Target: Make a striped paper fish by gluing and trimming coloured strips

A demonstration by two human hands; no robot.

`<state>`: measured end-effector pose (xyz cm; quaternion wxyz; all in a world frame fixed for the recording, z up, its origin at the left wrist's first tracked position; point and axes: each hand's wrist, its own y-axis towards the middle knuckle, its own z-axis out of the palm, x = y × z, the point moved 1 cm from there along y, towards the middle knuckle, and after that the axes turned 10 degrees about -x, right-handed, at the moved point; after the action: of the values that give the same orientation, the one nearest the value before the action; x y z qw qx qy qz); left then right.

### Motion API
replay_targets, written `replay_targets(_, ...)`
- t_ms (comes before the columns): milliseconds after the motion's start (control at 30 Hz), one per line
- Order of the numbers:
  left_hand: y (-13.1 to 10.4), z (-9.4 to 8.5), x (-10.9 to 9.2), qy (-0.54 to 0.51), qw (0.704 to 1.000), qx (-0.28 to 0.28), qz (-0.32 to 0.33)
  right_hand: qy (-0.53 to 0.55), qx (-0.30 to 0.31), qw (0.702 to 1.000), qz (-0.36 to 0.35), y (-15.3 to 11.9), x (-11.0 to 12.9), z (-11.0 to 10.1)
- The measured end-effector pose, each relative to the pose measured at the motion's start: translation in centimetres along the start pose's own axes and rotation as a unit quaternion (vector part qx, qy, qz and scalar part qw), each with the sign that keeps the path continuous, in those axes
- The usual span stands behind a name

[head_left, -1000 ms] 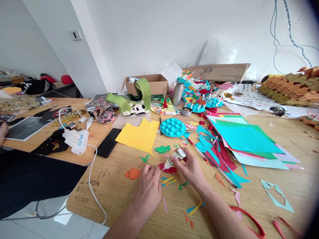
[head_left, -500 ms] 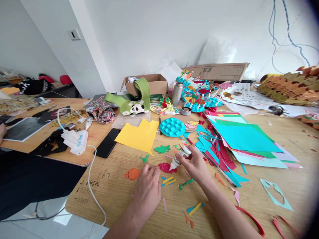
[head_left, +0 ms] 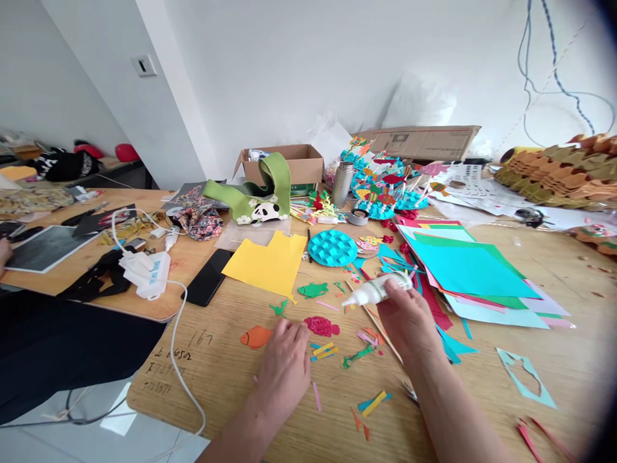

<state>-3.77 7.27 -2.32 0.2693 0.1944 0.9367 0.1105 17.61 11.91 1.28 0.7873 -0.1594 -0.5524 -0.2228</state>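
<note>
My right hand grips a white glue bottle, held tilted above the table with its nozzle pointing left. Under my left hand's bent fingertips is the head end of a red paper fish, which has a wet, shiny surface. An orange paper fish lies just left of that hand, and a green paper fish is farther back. Yellow and blue paper strips lie in front of the red fish. Part of a thin stick shows beside my right wrist.
A yellow sheet, a black phone and a turquoise woven disc lie behind. Coloured paper sheets are stacked at right. A white power strip with a cable is at left. Red scissor handles show at lower right.
My right hand has lifted the glue bottle off the red fish and carried it to the right, its nozzle now clear of the paper. My left hand stays in place.
</note>
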Motion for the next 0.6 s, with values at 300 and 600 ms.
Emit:
replay_targets(300, 0.1, 0.5, 0.3, -0.015, 1.000, -0.025, -0.006, 0.178, -0.036, 0.980, 0.082, 0.6, 4.1, -2.2)
replay_targets(600, 0.3, 0.7, 0.4, -0.017, 0.997, -0.076, 0.010, 0.139, -0.023, 0.987, 0.077, 0.3, 7.4, -5.9)
